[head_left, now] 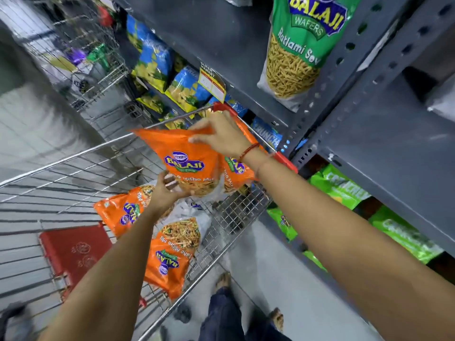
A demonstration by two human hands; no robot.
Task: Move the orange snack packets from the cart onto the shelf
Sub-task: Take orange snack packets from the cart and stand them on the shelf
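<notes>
An orange snack packet [183,161] is lifted above the wire cart [236,212]. My right hand [219,134] pinches its top edge and my left hand [167,190] holds its bottom. A second orange packet [235,168] hangs right behind it, under my right wrist; I cannot tell whether my right hand grips it too. Two more orange packets lie in the cart: one at the left [120,212], one nearer me [170,257]. The grey metal shelf [384,148] stands to the right of the cart.
A green snack bag [300,45] stands on the upper shelf. Blue and yellow bags [152,57] fill shelves further back, green bags [403,232] the lower right shelf. A second wire cart [81,60] stands ahead at the left. The cart's red seat flap [73,252] is at the left.
</notes>
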